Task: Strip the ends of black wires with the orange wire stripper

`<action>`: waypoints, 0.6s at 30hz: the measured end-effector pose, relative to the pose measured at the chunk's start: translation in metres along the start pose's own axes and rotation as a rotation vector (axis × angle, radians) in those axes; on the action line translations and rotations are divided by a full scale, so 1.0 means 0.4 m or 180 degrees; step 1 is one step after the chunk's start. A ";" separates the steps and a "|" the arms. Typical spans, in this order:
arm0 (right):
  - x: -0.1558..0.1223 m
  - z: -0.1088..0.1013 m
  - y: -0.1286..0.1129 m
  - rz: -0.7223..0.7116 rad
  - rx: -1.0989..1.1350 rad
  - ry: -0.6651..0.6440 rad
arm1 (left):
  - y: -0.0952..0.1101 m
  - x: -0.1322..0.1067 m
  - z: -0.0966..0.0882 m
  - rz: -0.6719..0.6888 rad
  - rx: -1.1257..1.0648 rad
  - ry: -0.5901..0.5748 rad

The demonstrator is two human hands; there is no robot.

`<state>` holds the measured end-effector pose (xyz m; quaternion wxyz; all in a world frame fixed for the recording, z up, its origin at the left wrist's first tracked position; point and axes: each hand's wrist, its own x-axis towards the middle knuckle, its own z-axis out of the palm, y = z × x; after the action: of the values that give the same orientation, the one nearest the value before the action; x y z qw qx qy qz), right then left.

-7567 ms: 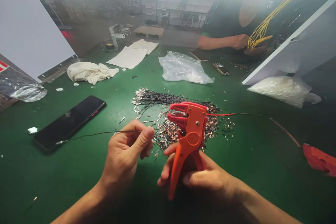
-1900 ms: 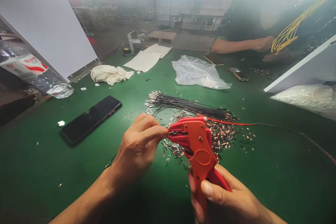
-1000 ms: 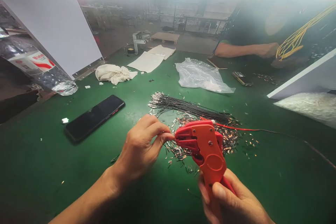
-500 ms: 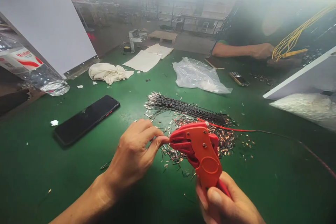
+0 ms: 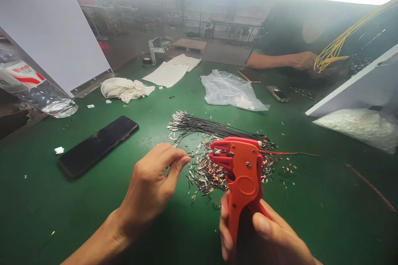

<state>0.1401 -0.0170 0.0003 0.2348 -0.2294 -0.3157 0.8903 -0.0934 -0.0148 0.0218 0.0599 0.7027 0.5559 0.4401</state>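
My right hand [image 5: 273,232] grips a red and orange wire stripper [image 5: 245,178], fingers and thumb around its handles. The stripper's jaws point left and stand apart. Thumb and forefinger of my left hand [image 5: 158,178] are pinched on a thin dark wire [image 5: 193,154], mostly hidden by the fingers, just left of the jaws. Behind the tool lies a bundle of black wires [image 5: 214,126] with metal terminals at their left ends. Under the jaws spreads a pile of clipped wire ends and scraps [image 5: 207,176], copper showing in many.
A black phone [image 5: 98,145] lies at left, near a plastic bottle [image 5: 37,87]. Farther back are a white cloth [image 5: 126,90], paper sheets [image 5: 169,72] and a clear plastic bag [image 5: 230,91]. Across the table, a person's hand [image 5: 303,61] is near yellow wires [image 5: 334,51].
The stripper has tipped more upright, its jaws have come apart, and it has shifted slightly right. My left hand has drawn back left from the jaws, still pinching.
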 end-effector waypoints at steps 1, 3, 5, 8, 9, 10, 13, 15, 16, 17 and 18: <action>-0.001 0.001 -0.002 -0.0074 0.0013 -0.0022 | 0.000 0.001 -0.002 -0.0018 0.0035 0.0083; -0.002 -0.002 -0.004 -0.0121 0.0055 -0.0081 | 0.002 0.002 -0.005 -0.0034 0.0064 0.0261; 0.001 -0.009 -0.004 -0.0045 0.0017 -0.0099 | 0.005 0.002 -0.006 0.0013 0.0061 0.0415; 0.010 -0.016 -0.012 0.0164 -0.0698 0.0040 | 0.010 0.000 -0.006 0.0174 0.0080 0.0582; 0.012 -0.014 -0.017 0.0189 -0.1112 0.0045 | 0.012 0.000 -0.005 0.0228 0.0103 0.0616; 0.013 -0.009 -0.023 0.0160 -0.1575 0.0047 | 0.014 -0.001 -0.005 0.0275 0.0134 0.0654; 0.008 0.012 -0.040 -0.0130 -0.3036 -0.0043 | 0.020 -0.002 -0.008 0.0348 0.0237 0.0799; 0.001 0.020 -0.040 -0.0399 -0.3900 0.0046 | 0.023 -0.002 -0.014 0.0323 0.0309 0.0896; -0.003 0.018 -0.036 -0.0608 -0.4288 0.0084 | 0.024 -0.001 -0.018 0.0297 0.0338 0.0932; -0.005 0.014 -0.030 -0.0868 -0.4664 0.0103 | 0.025 -0.001 -0.021 0.0262 0.0363 0.0960; -0.007 0.007 -0.022 -0.1202 -0.5053 0.0140 | 0.025 0.000 -0.025 0.0234 0.0373 0.0987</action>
<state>0.1433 -0.0136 0.0089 0.1546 -0.2877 -0.8811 0.3421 -0.0928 -0.0226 0.0335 -0.0838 0.6485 0.5571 0.5119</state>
